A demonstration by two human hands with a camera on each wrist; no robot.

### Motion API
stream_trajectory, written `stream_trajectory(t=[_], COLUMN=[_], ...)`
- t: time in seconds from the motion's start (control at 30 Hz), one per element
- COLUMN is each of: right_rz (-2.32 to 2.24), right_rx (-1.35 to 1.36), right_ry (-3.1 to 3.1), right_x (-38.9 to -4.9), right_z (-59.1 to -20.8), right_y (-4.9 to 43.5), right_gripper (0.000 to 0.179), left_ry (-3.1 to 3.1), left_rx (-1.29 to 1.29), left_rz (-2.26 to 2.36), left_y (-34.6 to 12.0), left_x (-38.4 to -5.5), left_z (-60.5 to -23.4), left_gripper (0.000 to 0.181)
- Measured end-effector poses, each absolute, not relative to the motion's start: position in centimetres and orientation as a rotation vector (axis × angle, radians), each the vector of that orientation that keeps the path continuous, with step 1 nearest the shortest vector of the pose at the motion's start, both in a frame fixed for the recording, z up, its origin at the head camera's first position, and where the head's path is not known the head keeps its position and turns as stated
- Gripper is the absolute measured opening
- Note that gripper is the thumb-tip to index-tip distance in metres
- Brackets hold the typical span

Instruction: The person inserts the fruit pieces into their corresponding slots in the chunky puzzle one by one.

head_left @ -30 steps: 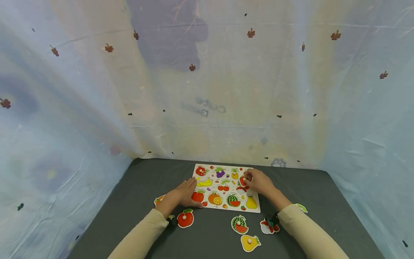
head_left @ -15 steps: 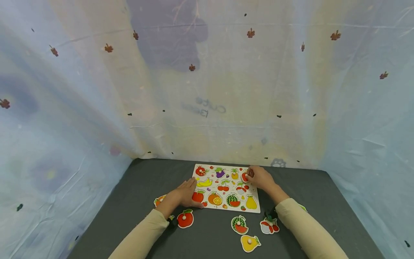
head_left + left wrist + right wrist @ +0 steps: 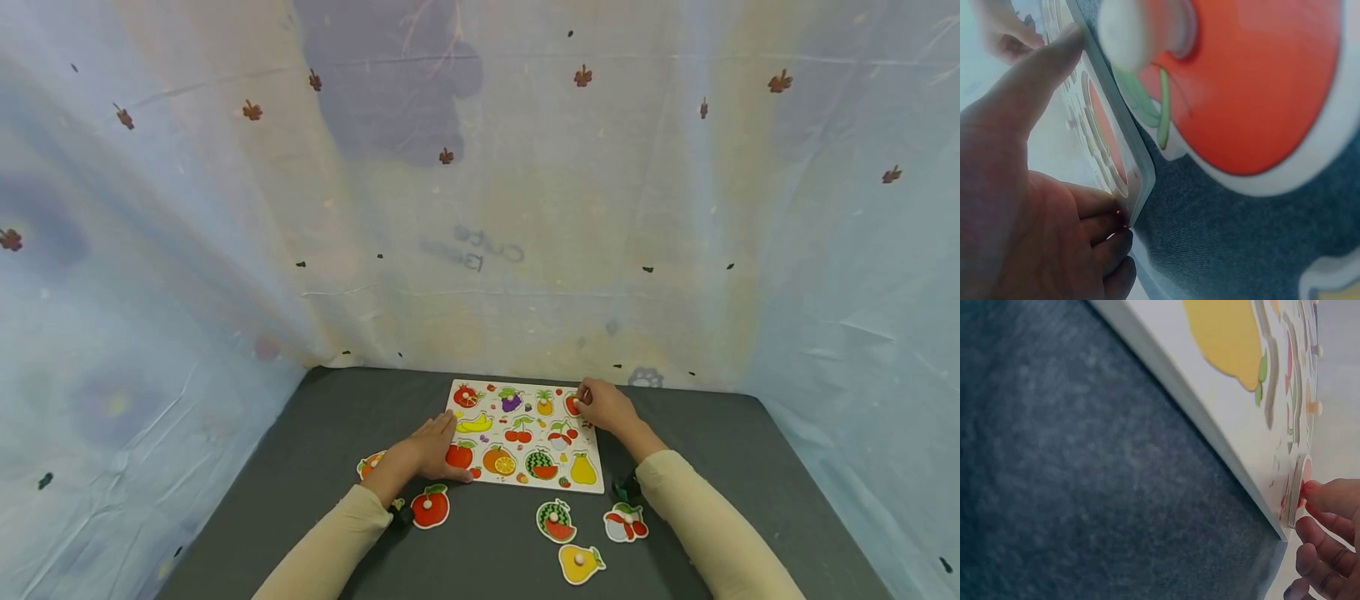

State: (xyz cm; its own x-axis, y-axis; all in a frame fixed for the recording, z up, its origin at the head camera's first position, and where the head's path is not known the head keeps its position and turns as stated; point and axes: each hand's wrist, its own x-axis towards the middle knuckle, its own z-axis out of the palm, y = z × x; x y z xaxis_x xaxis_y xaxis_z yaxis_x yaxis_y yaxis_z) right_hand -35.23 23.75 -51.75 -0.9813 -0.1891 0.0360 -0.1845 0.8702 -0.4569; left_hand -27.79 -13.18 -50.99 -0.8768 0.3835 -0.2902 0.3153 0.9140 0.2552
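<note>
A white fruit puzzle board [image 3: 491, 481] lies on the dark table. My right hand [image 3: 606, 407] is at its far right corner and pinches the small knob of a red fruit puzzle piece [image 3: 572, 405]. In the right wrist view, that piece [image 3: 1298, 490] is at the board's surface, with thumb and forefinger on it. On the board's left side rests my left hand [image 3: 431, 450], thumb stretched along the near edge and fingers at the left edge. A red apple piece [image 3: 1254, 81] with a white knob lies close beside this hand.
Loose knobbed pieces lie in front of the board: a watermelon [image 3: 555, 521], a yellow pear [image 3: 581, 564] and a red-and-white cherry piece [image 3: 626, 523]. An orange piece [image 3: 370, 463] shows behind the left wrist. A patterned cloth [image 3: 480, 208] hangs behind the table.
My right hand has carried the red piece from lower on the board's right side up toward the far right corner. The left hand keeps its place.
</note>
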Motion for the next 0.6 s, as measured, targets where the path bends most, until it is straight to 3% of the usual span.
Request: stream_trajectory(t=[0.6], right_rz=[-0.728], right_rx=[-0.285], right_ry=[3.022], right_x=[-36.07], right_z=[-52.06], right_y=[23.74], right_gripper=[0.012], left_ry=[2.735], left_rx=[0.516], left_rz=[0.287], left_y=[-13.22], left_x=[-27.92], left_z=[-51.27], left_gripper=[0.119])
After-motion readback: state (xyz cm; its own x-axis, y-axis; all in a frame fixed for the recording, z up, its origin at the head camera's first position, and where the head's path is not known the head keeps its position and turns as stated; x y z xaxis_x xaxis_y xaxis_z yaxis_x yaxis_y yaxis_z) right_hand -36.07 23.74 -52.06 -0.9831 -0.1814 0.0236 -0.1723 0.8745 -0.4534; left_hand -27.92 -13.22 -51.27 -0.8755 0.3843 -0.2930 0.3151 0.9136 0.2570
